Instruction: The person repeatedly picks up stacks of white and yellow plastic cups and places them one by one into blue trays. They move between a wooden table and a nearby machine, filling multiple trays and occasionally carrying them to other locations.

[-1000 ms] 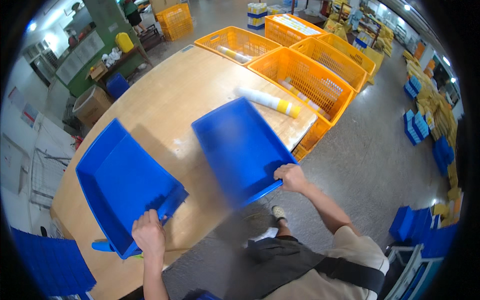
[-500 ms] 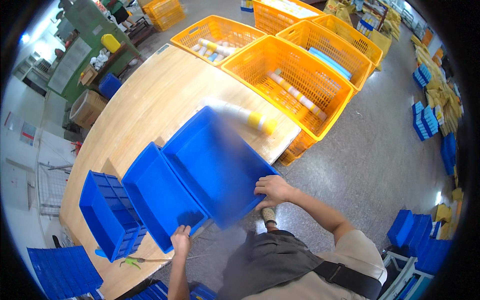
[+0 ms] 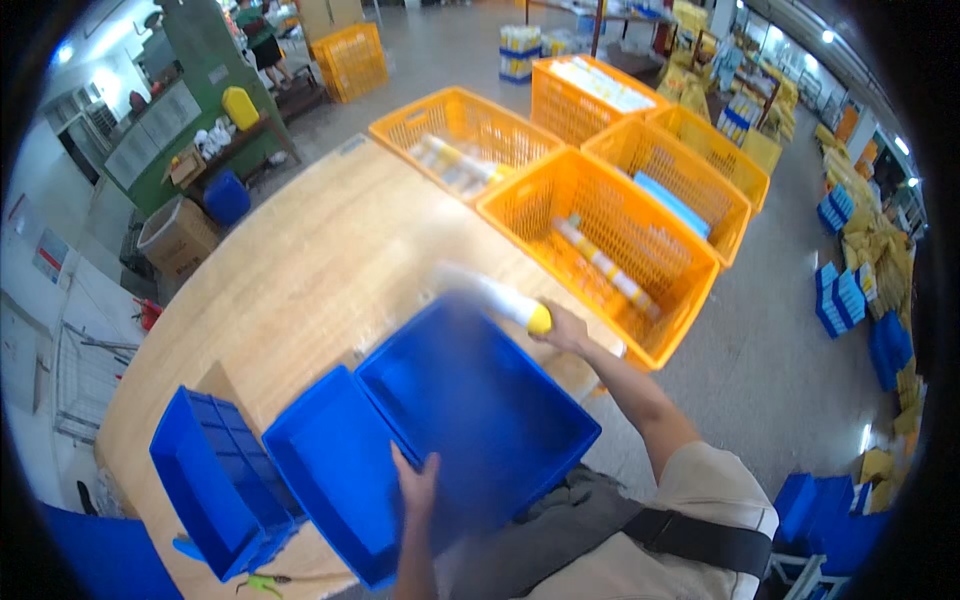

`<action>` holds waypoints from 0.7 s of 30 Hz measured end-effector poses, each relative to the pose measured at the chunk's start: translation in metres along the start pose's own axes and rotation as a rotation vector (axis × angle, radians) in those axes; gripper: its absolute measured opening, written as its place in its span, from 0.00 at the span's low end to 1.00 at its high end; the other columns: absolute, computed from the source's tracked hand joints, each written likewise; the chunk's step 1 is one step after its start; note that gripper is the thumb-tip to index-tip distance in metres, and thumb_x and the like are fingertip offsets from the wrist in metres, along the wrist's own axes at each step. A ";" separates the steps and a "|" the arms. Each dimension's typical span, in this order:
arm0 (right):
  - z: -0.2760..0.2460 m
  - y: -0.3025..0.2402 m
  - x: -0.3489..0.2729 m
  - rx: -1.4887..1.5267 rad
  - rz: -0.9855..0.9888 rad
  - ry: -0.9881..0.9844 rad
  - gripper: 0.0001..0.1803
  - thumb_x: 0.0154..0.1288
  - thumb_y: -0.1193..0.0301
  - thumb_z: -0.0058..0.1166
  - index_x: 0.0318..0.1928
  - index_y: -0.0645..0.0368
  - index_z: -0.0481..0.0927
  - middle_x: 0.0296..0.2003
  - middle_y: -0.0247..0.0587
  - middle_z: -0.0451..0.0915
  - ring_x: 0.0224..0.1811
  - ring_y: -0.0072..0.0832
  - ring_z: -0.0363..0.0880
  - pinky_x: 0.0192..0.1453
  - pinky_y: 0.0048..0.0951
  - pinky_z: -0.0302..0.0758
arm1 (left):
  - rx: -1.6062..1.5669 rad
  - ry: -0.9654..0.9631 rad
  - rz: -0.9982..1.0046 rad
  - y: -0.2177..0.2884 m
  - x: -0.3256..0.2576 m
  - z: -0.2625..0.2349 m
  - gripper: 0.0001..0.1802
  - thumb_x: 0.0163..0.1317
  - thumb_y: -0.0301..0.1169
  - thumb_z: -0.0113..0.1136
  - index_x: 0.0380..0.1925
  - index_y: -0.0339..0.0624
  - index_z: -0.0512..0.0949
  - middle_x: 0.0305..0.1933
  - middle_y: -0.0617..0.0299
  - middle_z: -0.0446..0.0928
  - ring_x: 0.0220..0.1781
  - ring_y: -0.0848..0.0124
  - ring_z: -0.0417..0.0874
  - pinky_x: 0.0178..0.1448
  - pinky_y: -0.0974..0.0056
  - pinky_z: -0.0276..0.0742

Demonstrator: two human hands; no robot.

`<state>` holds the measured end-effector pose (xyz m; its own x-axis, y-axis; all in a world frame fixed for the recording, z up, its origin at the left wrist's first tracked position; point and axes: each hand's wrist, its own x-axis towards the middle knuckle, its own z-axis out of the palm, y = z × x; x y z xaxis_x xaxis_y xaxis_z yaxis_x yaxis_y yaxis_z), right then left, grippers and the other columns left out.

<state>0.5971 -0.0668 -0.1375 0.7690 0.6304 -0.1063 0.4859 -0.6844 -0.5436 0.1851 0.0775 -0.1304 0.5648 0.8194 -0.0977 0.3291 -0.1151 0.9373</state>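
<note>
My right hand (image 3: pixel 565 328) is closed around the yellow end of a white roll (image 3: pixel 500 299), which lies along the far edge of the large blue bin; its other end is blurred. Over the near part of the wall between two blue bins is my left hand (image 3: pixel 415 478), thumb and finger spread, with nothing seen in it. The large blue bin (image 3: pixel 480 400) is on the right and a narrower blue bin (image 3: pixel 330 450) adjoins it, both tilted in view with no contents showing. A third blue bin (image 3: pixel 215 480) stands farther left.
Beyond the wooden table (image 3: pixel 330 250), a yellow crate (image 3: pixel 610 250) holds a banded roll (image 3: pixel 605 268). Another yellow crate (image 3: pixel 465 130) contains several rolls, with more crates behind. A green-handled tool (image 3: pixel 262 584) rests at the table's near left. Stacked blue bins (image 3: pixel 820 515) stand at right.
My right hand has left the large bin's right side and reached forward to the white roll. The left hand has shifted from the narrower bin's near corner toward the wall between the bins.
</note>
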 end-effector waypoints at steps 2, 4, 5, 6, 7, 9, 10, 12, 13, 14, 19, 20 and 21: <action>-0.018 0.000 0.008 0.061 0.063 0.002 0.50 0.49 0.51 0.74 0.71 0.51 0.67 0.60 0.50 0.79 0.61 0.43 0.79 0.64 0.41 0.75 | 0.108 0.118 -0.050 0.012 0.016 0.038 0.48 0.63 0.27 0.58 0.75 0.25 0.41 0.77 0.33 0.49 0.79 0.44 0.53 0.81 0.48 0.48; -0.046 0.001 0.018 0.041 0.058 0.130 0.50 0.49 0.50 0.74 0.71 0.52 0.67 0.59 0.51 0.80 0.60 0.44 0.80 0.63 0.42 0.76 | 0.078 0.193 -0.079 0.025 0.042 0.068 0.48 0.59 0.21 0.54 0.75 0.25 0.41 0.75 0.32 0.51 0.78 0.41 0.54 0.81 0.47 0.48; -0.059 0.004 0.018 0.005 0.096 0.179 0.51 0.49 0.50 0.74 0.71 0.52 0.67 0.59 0.51 0.80 0.59 0.44 0.80 0.62 0.42 0.76 | 0.072 0.192 -0.094 0.030 0.053 0.084 0.47 0.59 0.21 0.54 0.75 0.26 0.41 0.75 0.32 0.51 0.77 0.41 0.55 0.81 0.46 0.48; -0.075 0.005 0.022 0.029 -0.048 0.264 0.50 0.49 0.51 0.74 0.71 0.53 0.67 0.57 0.53 0.80 0.58 0.46 0.81 0.61 0.43 0.76 | 0.067 0.187 -0.117 0.035 0.062 0.099 0.47 0.59 0.22 0.54 0.75 0.26 0.41 0.75 0.31 0.51 0.77 0.40 0.55 0.81 0.46 0.49; -0.092 0.005 0.023 0.060 -0.056 0.268 0.48 0.49 0.54 0.75 0.69 0.55 0.68 0.55 0.53 0.81 0.56 0.48 0.81 0.61 0.43 0.77 | 0.054 0.196 -0.105 0.041 0.070 0.112 0.46 0.59 0.22 0.53 0.75 0.26 0.42 0.75 0.31 0.51 0.77 0.40 0.55 0.80 0.45 0.49; -0.124 -0.005 0.019 0.053 -0.151 0.272 0.47 0.47 0.57 0.77 0.68 0.56 0.70 0.56 0.53 0.81 0.57 0.47 0.80 0.62 0.42 0.76 | 0.130 0.187 -0.124 0.057 0.088 0.132 0.47 0.64 0.27 0.58 0.75 0.27 0.42 0.74 0.31 0.53 0.76 0.40 0.56 0.79 0.46 0.52; -0.137 -0.015 0.015 0.094 -0.189 0.233 0.47 0.47 0.58 0.77 0.67 0.56 0.71 0.56 0.53 0.80 0.58 0.47 0.80 0.62 0.41 0.76 | 0.221 0.205 -0.096 0.067 0.096 0.139 0.47 0.66 0.30 0.59 0.75 0.28 0.42 0.73 0.32 0.53 0.76 0.40 0.56 0.79 0.47 0.52; -0.149 -0.045 0.004 0.138 -0.257 0.195 0.46 0.47 0.58 0.77 0.67 0.55 0.72 0.57 0.53 0.79 0.60 0.46 0.78 0.65 0.41 0.74 | 0.125 0.246 0.011 0.097 0.115 0.148 0.48 0.69 0.36 0.61 0.76 0.29 0.41 0.71 0.34 0.56 0.76 0.43 0.58 0.79 0.48 0.53; -0.152 -0.060 -0.004 0.112 -0.204 0.101 0.46 0.48 0.58 0.76 0.68 0.55 0.71 0.58 0.53 0.79 0.61 0.45 0.78 0.66 0.41 0.74 | -0.061 0.268 0.086 0.115 0.127 0.146 0.48 0.69 0.39 0.61 0.76 0.29 0.42 0.71 0.36 0.58 0.75 0.45 0.60 0.78 0.49 0.55; -0.154 -0.072 -0.010 0.165 -0.187 -0.062 0.46 0.50 0.57 0.76 0.69 0.56 0.70 0.60 0.52 0.78 0.62 0.44 0.78 0.67 0.40 0.73 | -0.243 0.307 0.188 0.135 0.139 0.144 0.49 0.70 0.42 0.61 0.76 0.29 0.42 0.70 0.38 0.60 0.74 0.47 0.62 0.77 0.49 0.57; -0.148 -0.088 0.011 1.168 -0.354 -1.199 0.36 0.76 0.49 0.50 0.72 0.63 0.64 0.65 0.49 0.72 0.63 0.34 0.75 0.63 0.38 0.76 | -0.889 -0.118 -0.396 0.215 0.185 0.111 0.27 0.72 0.42 0.55 0.62 0.34 0.68 0.50 0.47 0.80 0.49 0.60 0.84 0.53 0.60 0.82; -0.145 -0.081 0.025 1.255 -0.324 -1.104 0.37 0.76 0.48 0.50 0.72 0.63 0.63 0.64 0.50 0.73 0.62 0.35 0.75 0.63 0.39 0.76 | -1.090 -0.098 -0.515 0.223 0.182 0.116 0.25 0.72 0.47 0.52 0.56 0.36 0.73 0.39 0.52 0.82 0.36 0.65 0.85 0.41 0.61 0.85; -0.137 -0.076 0.041 1.383 -0.361 -1.058 0.37 0.76 0.47 0.49 0.72 0.63 0.63 0.63 0.50 0.73 0.61 0.35 0.76 0.63 0.39 0.75 | -1.185 -0.054 -0.535 0.229 0.178 0.122 0.26 0.73 0.47 0.50 0.56 0.35 0.74 0.42 0.49 0.82 0.39 0.64 0.85 0.44 0.60 0.85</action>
<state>0.6489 -0.0394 0.0136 -0.1280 0.9913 0.0297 -0.5456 -0.0454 -0.8368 0.4536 0.1287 0.0263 0.6107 0.5826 -0.5362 -0.3272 0.8024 0.4991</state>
